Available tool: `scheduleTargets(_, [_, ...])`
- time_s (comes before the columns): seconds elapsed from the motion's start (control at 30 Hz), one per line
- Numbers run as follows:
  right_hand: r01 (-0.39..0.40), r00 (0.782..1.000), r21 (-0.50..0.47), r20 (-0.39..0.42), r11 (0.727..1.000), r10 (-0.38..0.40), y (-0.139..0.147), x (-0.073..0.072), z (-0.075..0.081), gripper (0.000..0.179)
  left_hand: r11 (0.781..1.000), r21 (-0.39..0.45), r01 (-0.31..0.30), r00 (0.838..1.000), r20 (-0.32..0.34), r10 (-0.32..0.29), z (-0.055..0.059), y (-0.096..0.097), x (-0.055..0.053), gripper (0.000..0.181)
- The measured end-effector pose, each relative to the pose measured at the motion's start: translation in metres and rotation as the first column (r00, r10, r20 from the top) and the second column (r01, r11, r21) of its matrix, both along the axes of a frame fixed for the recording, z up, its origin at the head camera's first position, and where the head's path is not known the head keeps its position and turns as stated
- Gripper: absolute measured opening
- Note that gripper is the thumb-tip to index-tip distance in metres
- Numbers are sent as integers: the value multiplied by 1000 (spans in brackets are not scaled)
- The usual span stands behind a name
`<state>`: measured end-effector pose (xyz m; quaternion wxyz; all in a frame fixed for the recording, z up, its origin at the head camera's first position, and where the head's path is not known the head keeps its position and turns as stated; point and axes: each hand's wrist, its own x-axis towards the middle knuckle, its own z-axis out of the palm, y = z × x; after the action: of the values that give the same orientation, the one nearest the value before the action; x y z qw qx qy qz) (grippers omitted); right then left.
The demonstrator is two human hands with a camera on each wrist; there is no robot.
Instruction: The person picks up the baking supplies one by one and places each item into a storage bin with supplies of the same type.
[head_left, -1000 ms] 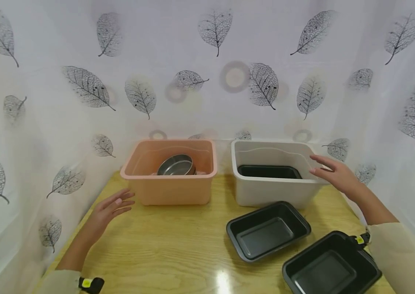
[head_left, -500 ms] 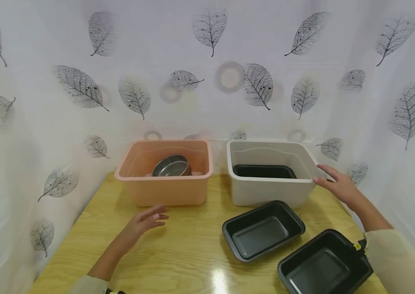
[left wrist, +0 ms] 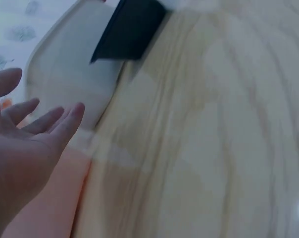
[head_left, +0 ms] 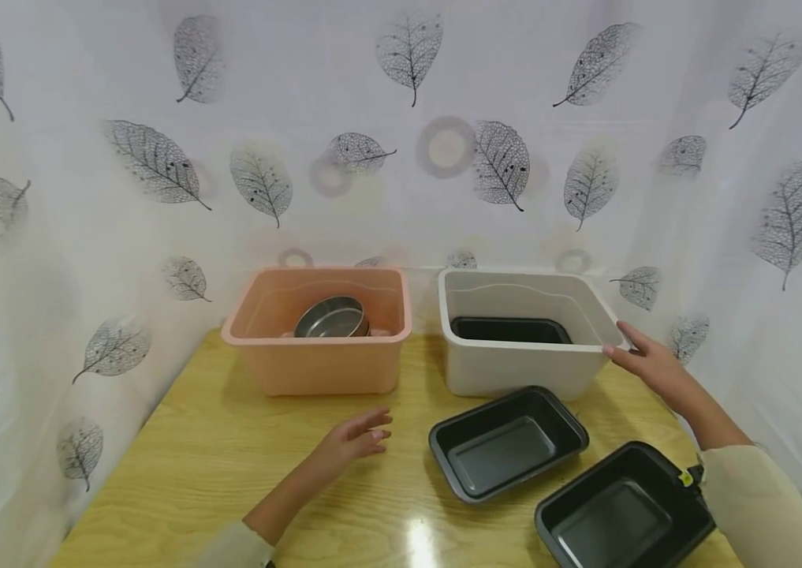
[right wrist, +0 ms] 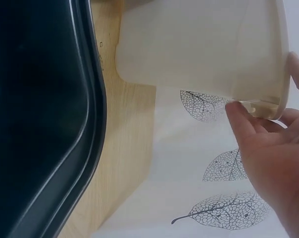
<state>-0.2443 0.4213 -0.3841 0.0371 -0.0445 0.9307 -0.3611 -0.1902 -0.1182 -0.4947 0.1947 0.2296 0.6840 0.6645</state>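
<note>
In the head view my left hand point(head_left: 354, 442) is over the table, between the orange bin point(head_left: 330, 368) and the nearer dark loaf pan point(head_left: 514, 450). Its fingers are loosely extended and hold nothing, as the left wrist view also shows. My right hand point(head_left: 656, 371) grips the right end of the white bin point(head_left: 521, 371) by its rim. Seen from the right wrist, the thumb point(right wrist: 240, 116) lies against the bin's corner and other fingers reach behind the rim. Inside the white bin lies a dark pan point(head_left: 510, 330); the orange one contains a round metal pan point(head_left: 333, 317).
Another dark rectangular pan point(head_left: 624, 513) lies at the front right of the wooden table point(head_left: 180, 450), below my right forearm. The first loaf pan sits right in front of the white bin. A leaf-print curtain point(head_left: 365, 71) hangs behind and at both sides.
My left hand has swept right, from beside the orange bin to near the loaf pan. The right hand has come down slightly onto the white bin's right end. The view has shifted a little.
</note>
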Motion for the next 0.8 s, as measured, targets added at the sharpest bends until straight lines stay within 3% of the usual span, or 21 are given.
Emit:
scheduleTargets(0.2, [-2, 1000, -22, 3, 1000, 2, 4, 2, -1, 83, 997, 70, 17, 997, 68, -22, -15, 44, 1, 62])
scheduleTargets(0.3, [2, 1000, -27, 2, 1000, -2, 4, 1, -2, 82, 994, 102, -25, 997, 78, 17, -24, 64, 1, 62])
scheduleTargets(0.43, [11, 1000, -27, -4, 1000, -11, 2, -1, -3, 82, 992, 67, -107, 994, 32, 105, -32, 84, 1, 59])
scheduleTargets(0.57, [15, 1000, -39, 0, 999, -15, 1, -1, -3, 83, 989, 12, -145, 989, 5, 145, -32, 97, 3, 56])
scheduleTargets(0.8, [27, 1000, -54, 5, 998, -27, 2, 2, -3, 83, 988, -4, -153, 988, 22, 153, -25, 111, 10, 49])
